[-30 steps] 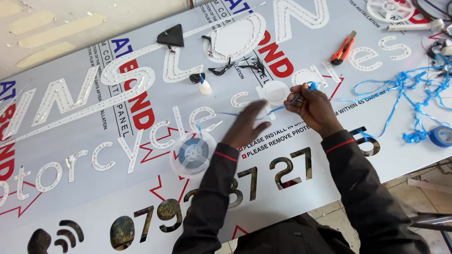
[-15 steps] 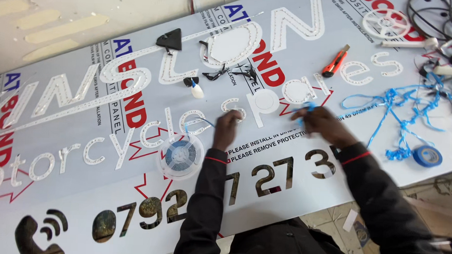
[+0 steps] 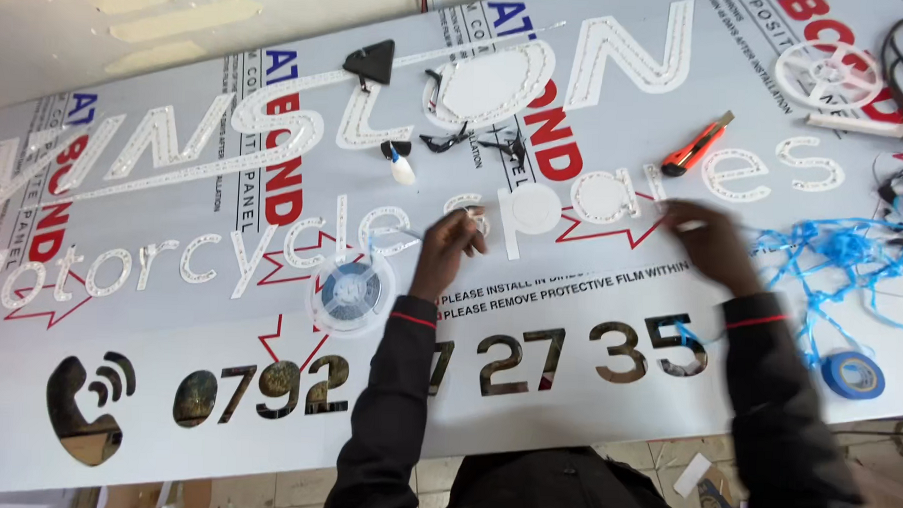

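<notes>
A large white sign panel (image 3: 587, 399) with cut-out letters, digits and a phone symbol lies flat under me. My left hand (image 3: 447, 249) rests on it beside a white acrylic letter, its fingertips pinching something small at that letter's edge. My right hand (image 3: 707, 243) is blurred in motion to the right of the round white letter pieces (image 3: 538, 207), and whether it holds anything is unclear. A clear spool of thin wire (image 3: 352, 293) sits just left of my left forearm.
An orange utility knife (image 3: 697, 144) lies above my right hand. Tangled blue film strips (image 3: 837, 252) and a roll of blue tape (image 3: 854, 374) are at the right. A black triangular piece (image 3: 370, 63) and small black clips (image 3: 445, 142) sit near the top letters. Floor shows below the panel's front edge.
My right hand has swung out to the right, away from the letter pieces. My left hand has stayed on the panel by the white letter. The view has shifted slightly.
</notes>
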